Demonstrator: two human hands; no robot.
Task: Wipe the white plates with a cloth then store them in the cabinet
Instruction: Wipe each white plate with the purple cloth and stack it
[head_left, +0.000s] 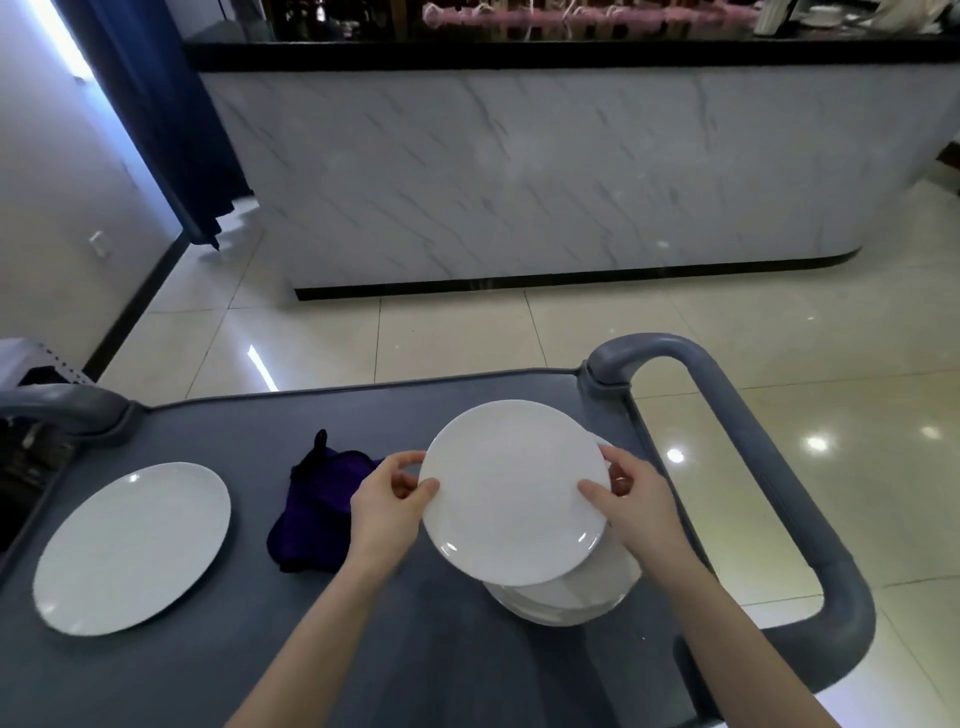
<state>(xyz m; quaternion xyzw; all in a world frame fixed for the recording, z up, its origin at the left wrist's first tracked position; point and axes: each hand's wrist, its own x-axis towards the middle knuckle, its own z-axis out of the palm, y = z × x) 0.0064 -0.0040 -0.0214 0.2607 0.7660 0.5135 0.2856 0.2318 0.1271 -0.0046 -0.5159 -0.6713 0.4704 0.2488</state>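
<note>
A white plate is lifted above a stack of white plates on the right side of the grey cart top. My left hand pinches its left rim, thumb on top. On the opposite rim, my right hand grips with the thumb on top and fingers underneath. A crumpled purple cloth lies on the cart just left of my left hand. Another single white plate lies flat at the cart's left end.
The cart has grey handle loops at the right and left. A marble-fronted counter with a black top stands across the tiled floor. A blue curtain hangs at the back left.
</note>
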